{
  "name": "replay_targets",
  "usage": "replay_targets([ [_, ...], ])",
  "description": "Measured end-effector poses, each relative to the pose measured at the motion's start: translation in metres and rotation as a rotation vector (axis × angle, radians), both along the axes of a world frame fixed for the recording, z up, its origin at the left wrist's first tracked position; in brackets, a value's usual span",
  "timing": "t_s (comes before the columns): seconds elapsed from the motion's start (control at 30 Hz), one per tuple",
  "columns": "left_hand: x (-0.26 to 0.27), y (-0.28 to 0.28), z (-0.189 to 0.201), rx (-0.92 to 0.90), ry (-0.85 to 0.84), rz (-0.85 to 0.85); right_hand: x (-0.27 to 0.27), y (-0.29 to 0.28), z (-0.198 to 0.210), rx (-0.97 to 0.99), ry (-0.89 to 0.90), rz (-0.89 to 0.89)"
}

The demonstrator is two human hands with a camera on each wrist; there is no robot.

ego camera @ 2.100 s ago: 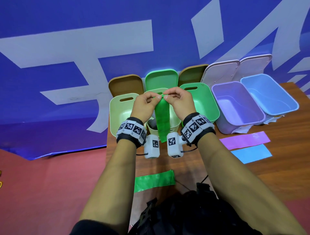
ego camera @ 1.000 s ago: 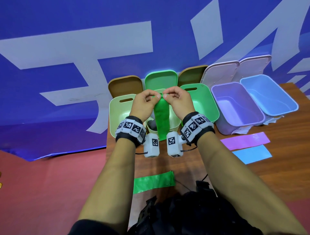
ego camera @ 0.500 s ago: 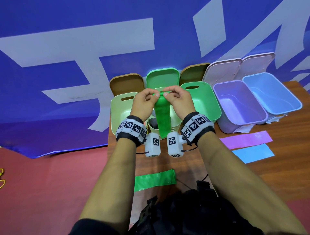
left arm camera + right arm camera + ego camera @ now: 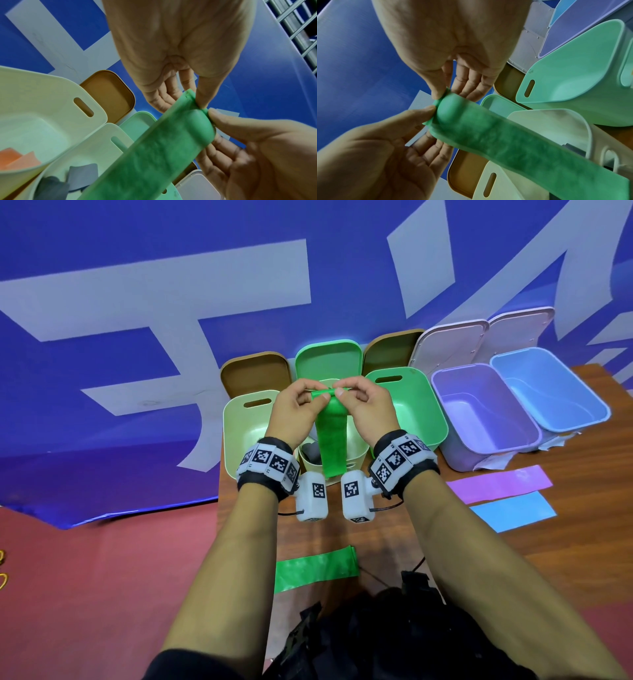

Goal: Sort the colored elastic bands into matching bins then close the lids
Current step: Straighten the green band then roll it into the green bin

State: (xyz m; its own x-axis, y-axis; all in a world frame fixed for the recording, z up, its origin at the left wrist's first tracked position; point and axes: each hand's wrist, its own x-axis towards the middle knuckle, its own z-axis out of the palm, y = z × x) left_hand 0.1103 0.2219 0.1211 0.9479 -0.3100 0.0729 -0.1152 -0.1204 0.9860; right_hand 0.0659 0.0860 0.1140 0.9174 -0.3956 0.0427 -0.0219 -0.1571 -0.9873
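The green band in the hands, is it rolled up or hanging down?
Mostly hanging down. Only the top of the green band is rolled, pinched between the left hand and right hand.

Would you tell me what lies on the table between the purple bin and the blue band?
The purple band lies flat there, just in front of the purple bin and just behind the blue band; the head view shows it.

My forearms are bare. Each wrist wears a black strap point(image 4: 263, 474) wrapped in a white band printed with black square markers point(image 4: 399, 458). A white boxy camera pod point(image 4: 312, 496) carrying one marker hangs at each strap's 6 o'clock side, trailing a thin black cable point(image 4: 388, 507). Black clothing point(image 4: 376, 642) covers my chest.
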Motion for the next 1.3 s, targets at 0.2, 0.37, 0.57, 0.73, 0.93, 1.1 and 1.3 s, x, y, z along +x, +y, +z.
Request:
replay_targets([
  [0.2,-0.003,0.0002,0.002,-0.008,0.03,-0.001,-0.0015,0.0001,0.0067,0.006,-0.022,0.024],
  [0.37,-0.0027,0.0,0.0069,-0.01,-0.009,-0.024,-0.0029,0.0014,0.0076,0.025,-0.014,0.004],
  [0.57,-0.0064,-0.0023,0.0064,-0.038,0.035,-0.014,-0.003,-0.0008,0.0092,0.037,-0.044,0.016],
  [0.73,-0.0056,-0.003,0.0082,-0.055,0.022,-0.038,-0.004,-0.0011,0.0064,0.078,-0.044,0.008],
  [0.93,-0.0048,-0.0069,0.0056,-0.045,0.104,-0.001,-0.0038,-0.0033,0.0084,0.053,-0.061,0.007],
  [1.1,-0.0029,-0.0065,0.0066,-0.044,0.03,-0.009,-0.0013,-0.0019,0.0055,0.1,-0.034,-0.009],
  [1.3,-0.0018,-0.0039,0.0077,-0.042,-0.003,-0.011,-0.0008,-0.0027,0.0062,0.097,-0.023,0.007],
])
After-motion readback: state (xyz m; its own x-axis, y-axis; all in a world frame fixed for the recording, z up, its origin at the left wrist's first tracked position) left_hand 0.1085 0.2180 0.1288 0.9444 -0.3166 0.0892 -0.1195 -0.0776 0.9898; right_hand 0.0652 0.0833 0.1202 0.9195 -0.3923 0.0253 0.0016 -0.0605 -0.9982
